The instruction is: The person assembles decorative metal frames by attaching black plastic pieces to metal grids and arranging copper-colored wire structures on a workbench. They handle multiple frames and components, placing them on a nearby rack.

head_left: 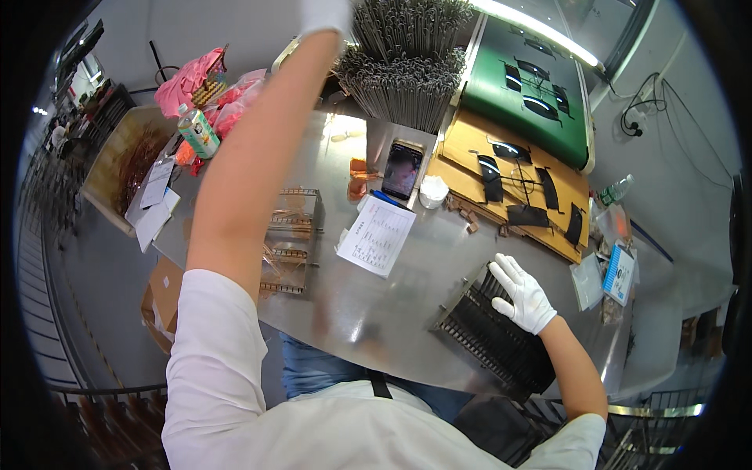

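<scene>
My left hand (325, 16), in a white glove, reaches far forward to the stack of thin metal rods (407, 70) at the back of the steel table (376, 305); its fingers are cut off by the picture's top edge. My right hand (523, 294), also gloved, lies flat with fingers spread on a dark slotted metal rack (489, 333) at the table's right front. Clear trays holding copper parts (291, 239) sit under my left arm.
A phone (403, 170), a printed sheet (377, 235), a blue pen and a white cup (432, 191) lie mid-table. Cardboard with black strips (509, 180) and a green board (533, 86) are at the right back. A bottle (198, 131) and pink bags stand left.
</scene>
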`<state>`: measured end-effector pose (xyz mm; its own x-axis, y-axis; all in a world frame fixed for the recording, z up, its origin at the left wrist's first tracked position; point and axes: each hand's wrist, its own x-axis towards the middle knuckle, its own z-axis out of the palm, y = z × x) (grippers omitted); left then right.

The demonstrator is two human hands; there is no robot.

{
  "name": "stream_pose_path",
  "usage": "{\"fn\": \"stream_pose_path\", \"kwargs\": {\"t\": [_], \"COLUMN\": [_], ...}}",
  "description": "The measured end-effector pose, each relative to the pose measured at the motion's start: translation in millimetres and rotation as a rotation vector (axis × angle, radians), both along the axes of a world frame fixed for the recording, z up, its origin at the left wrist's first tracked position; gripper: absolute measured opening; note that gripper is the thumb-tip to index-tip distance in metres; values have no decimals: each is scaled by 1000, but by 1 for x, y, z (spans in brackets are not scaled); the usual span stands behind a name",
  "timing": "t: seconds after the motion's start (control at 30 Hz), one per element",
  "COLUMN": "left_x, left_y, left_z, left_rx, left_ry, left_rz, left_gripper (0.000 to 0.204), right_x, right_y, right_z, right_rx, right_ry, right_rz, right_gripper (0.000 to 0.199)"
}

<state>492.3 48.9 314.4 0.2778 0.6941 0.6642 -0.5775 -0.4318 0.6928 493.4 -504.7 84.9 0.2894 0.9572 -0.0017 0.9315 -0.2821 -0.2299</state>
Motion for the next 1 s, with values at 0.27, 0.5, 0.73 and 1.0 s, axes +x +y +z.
{"fn": "stream_pose_path", "kwargs": {"t": [0.27, 0.5, 0.73, 1.0], "left_x": [-147, -185, -141, -83], "left_y": [-100, -134, -190, -265], "left_z": [52, 6, -193, -376], "left_rx": [251, 172, -406, -769], "left_ry": [-476, -461, 337, 522], "left_rz": [105, 297, 62, -437], "left_gripper": [9, 9, 9, 8], "right_x": [-22, -39, -38, -39], "right_y": [3, 7, 11, 12], "right_z": [6, 3, 2, 1], "right_rx": [23, 43, 33, -7], "right_ry": [20, -9, -9, 3], "right_rz": [62, 118, 118, 103], "right_gripper": [71, 72, 72, 74]}}
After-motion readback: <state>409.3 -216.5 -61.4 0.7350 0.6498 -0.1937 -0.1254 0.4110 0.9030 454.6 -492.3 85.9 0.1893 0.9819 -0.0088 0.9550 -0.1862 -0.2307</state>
